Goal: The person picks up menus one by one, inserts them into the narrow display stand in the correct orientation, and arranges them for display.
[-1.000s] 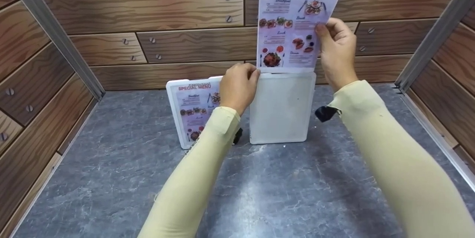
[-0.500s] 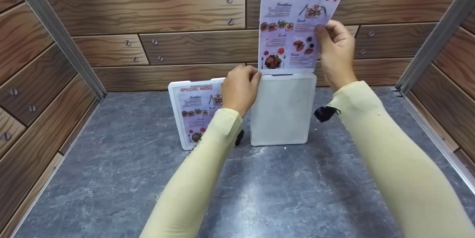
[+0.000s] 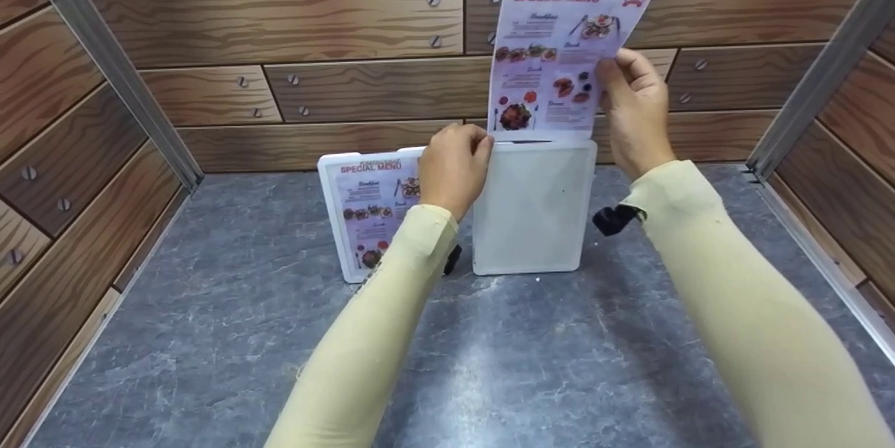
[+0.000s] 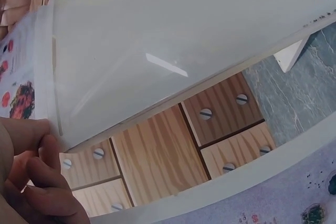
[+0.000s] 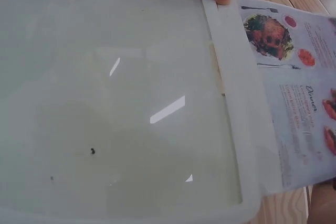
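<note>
In the head view my right hand (image 3: 638, 109) pinches the right edge of a printed menu sheet (image 3: 545, 63) between thumb and fingers. The sheet's lower edge lies along the top of a white menu holder (image 3: 531, 210), which stands upright with a blank clear front. My left hand (image 3: 454, 170) grips that holder's top left corner. The left wrist view has its fingers (image 4: 47, 177) at the corner, close to the sheet. In the right wrist view the sheet's lower edge (image 5: 273, 145) runs along the holder's top rim, near a slot.
A second white holder (image 3: 335, 224) with the same menu inside stands to the left, partly hidden by the left forearm. Behind rises a wood-plank-patterned wall (image 3: 349, 15). Grey metal posts (image 3: 133, 91) frame the sides of the grey marbled tabletop (image 3: 489, 364).
The menu sheet has come down a little and its top has shifted slightly right, with the right hand moving down too. The left hand keeps its grip on the holder's corner.
</note>
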`<state>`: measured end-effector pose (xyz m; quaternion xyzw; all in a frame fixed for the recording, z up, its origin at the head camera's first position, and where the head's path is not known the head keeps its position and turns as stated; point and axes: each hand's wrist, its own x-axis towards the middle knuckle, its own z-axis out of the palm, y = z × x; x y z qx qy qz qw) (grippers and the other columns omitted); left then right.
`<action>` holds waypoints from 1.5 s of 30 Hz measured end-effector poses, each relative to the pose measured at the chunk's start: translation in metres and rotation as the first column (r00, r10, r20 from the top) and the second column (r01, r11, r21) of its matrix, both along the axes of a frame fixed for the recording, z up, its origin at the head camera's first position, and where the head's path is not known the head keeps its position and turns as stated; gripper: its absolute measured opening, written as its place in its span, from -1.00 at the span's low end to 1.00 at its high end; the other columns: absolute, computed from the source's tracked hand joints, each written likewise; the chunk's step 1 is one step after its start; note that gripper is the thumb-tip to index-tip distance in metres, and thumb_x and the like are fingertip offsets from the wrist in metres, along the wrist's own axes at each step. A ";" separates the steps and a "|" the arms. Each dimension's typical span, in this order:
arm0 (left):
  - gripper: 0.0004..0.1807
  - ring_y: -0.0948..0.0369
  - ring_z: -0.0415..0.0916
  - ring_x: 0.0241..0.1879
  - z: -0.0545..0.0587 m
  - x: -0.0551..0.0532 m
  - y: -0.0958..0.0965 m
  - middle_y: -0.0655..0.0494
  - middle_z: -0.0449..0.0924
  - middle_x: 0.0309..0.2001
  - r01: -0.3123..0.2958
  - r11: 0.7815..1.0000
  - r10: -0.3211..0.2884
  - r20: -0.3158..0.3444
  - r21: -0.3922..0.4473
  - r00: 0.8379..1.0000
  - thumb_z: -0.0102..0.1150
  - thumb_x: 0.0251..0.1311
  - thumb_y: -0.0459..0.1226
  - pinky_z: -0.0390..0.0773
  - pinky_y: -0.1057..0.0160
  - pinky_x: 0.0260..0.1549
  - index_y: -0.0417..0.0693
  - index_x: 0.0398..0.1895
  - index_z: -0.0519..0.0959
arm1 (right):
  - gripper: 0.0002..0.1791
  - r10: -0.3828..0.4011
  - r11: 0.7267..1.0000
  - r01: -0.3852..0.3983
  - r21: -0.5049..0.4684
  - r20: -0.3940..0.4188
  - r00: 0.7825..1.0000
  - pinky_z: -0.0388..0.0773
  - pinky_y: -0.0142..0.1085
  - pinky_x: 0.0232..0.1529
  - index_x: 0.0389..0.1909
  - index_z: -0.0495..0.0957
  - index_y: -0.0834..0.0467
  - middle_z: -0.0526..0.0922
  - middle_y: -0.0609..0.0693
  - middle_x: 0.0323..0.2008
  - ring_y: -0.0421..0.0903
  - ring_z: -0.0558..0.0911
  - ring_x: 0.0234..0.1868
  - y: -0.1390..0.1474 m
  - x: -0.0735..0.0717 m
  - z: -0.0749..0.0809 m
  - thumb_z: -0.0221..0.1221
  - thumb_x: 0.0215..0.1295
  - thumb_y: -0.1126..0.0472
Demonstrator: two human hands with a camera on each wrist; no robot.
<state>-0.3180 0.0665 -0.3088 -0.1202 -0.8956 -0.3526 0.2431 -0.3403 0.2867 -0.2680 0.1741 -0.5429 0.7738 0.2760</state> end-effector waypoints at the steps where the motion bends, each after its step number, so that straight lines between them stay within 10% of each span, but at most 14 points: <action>1: -0.77 0.19 0.62 -0.25 0.000 0.000 0.000 0.14 0.70 -0.24 -0.001 1.000 0.001 0.000 0.001 1.000 0.21 0.47 -0.11 0.60 0.16 -0.21 0.01 -0.16 0.80 | -0.90 0.002 1.000 -0.003 0.020 0.009 1.000 0.57 -0.31 -0.13 -0.13 0.68 0.23 0.69 0.03 -0.21 -0.11 0.64 -0.21 0.001 0.001 -0.001 0.22 0.46 0.30; 13: -0.77 0.19 0.63 -0.27 0.000 0.000 -0.001 0.13 0.71 -0.25 0.009 1.000 -0.009 -0.022 -0.014 1.000 0.21 0.47 -0.13 0.61 0.16 -0.25 0.01 -0.14 0.80 | -0.78 -0.056 0.979 0.034 0.200 0.107 0.993 0.62 -0.41 -0.22 -0.06 0.68 0.28 0.70 -0.01 -0.25 -0.18 0.65 -0.24 0.016 0.008 -0.018 0.25 0.47 0.20; 35: -0.78 0.21 0.64 -0.27 0.001 0.000 -0.001 0.16 0.74 -0.25 0.023 0.999 -0.023 0.000 -0.023 1.000 0.21 0.46 -0.11 0.61 0.15 -0.26 0.04 -0.14 0.80 | -0.81 -0.066 0.970 0.050 0.238 0.059 0.996 0.62 -0.35 -0.14 0.00 0.64 0.26 0.76 -0.04 -0.24 -0.15 0.71 -0.24 0.002 0.012 0.033 0.16 0.51 0.28; 45: -0.79 0.20 0.66 -0.26 0.000 0.000 0.001 0.15 0.76 -0.23 0.021 0.999 -0.021 -0.019 -0.030 1.000 0.23 0.45 -0.12 0.62 0.14 -0.24 0.03 -0.14 0.80 | -0.79 -0.098 0.965 0.085 0.247 0.041 0.994 0.63 -0.35 -0.14 0.02 0.64 0.29 0.77 -0.07 -0.25 -0.16 0.71 -0.23 0.002 0.013 0.030 0.16 0.51 0.27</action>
